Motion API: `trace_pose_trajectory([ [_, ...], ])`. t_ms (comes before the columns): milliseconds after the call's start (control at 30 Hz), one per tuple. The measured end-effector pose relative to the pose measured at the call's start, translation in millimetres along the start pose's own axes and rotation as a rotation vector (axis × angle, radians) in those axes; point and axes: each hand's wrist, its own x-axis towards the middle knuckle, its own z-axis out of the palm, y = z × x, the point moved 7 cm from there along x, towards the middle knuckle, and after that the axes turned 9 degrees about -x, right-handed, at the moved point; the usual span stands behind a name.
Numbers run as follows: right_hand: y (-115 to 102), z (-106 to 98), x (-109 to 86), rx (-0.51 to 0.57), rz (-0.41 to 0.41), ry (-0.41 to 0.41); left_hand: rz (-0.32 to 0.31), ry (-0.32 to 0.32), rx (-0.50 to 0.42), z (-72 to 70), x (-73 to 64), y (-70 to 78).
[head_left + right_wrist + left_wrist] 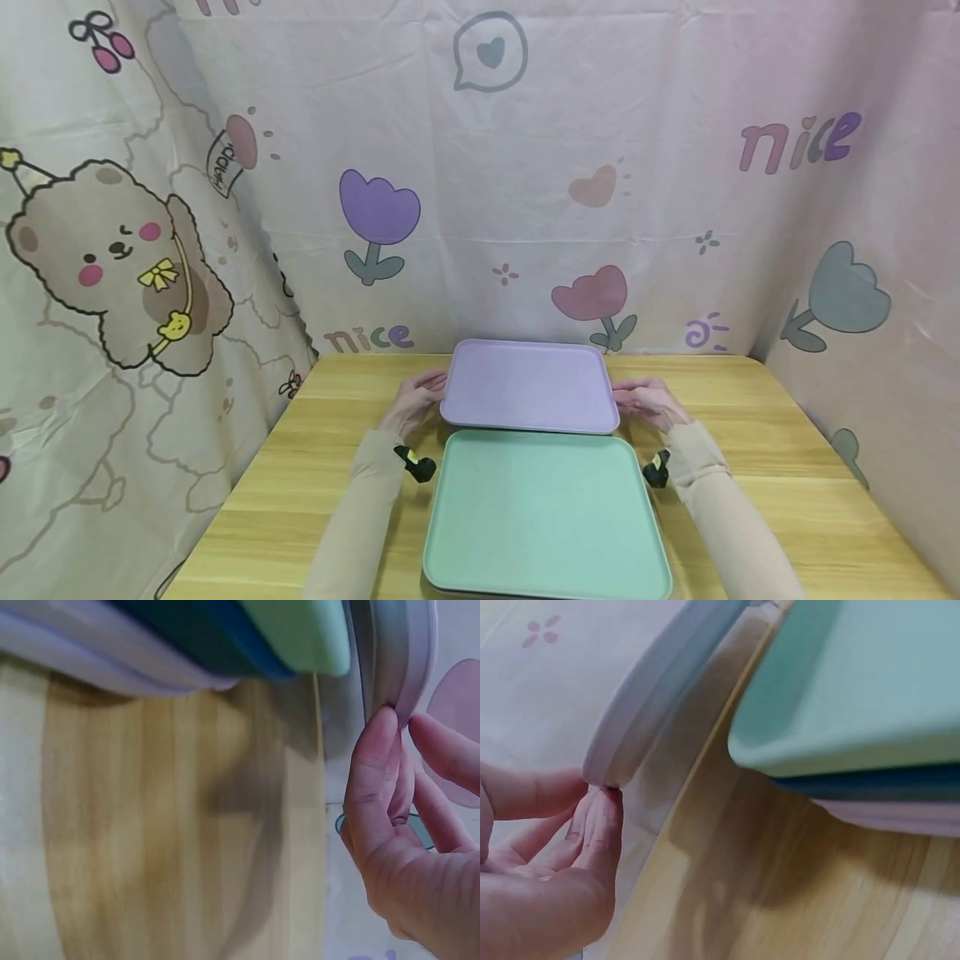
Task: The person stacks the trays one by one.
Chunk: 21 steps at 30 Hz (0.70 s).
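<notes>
A lilac rectangular tray (528,387) is held at its two short ends, behind a larger mint-green tray (547,517). My left hand (415,402) pinches the left end, with thumb and fingertips on the rim (604,761) in the left wrist view. At the opposite end, my right hand (649,402) pinches the rim (401,690) between thumb and fingers. The wrist views show the lilac tray raised off the table. The green tray tops a stack, with a dark blue tray (862,782) and a pinkish one (892,816) beneath it.
The stack stands on a wood-grain table (787,500), near its front middle in the head view. A printed curtain (495,167) hangs behind the table's back edge, and more printed cloth (112,458) hangs along the left side.
</notes>
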Motion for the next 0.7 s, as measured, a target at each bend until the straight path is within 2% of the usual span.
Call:
trace_pose_trajectory([
  [100, -2, 0, -4.9, 0.015, -0.004, 0.008, -0.011, -0.012, 0.033, 0.7, -4.4, 1.5],
  [267, -5, 2, -13.7, 0.025, -0.018, 0.019, -0.013, -0.073, 0.098, 4.2, -10.6, 3.9],
  [433, -8, 2, -23.0, 0.032, -0.031, 0.031, 0.005, -0.104, 0.091, 5.9, -16.0, 6.4],
  [700, -11, 1, -37.7, 0.053, -0.064, 0.008, -0.015, -0.104, 0.086, 9.2, -31.1, 7.6],
])
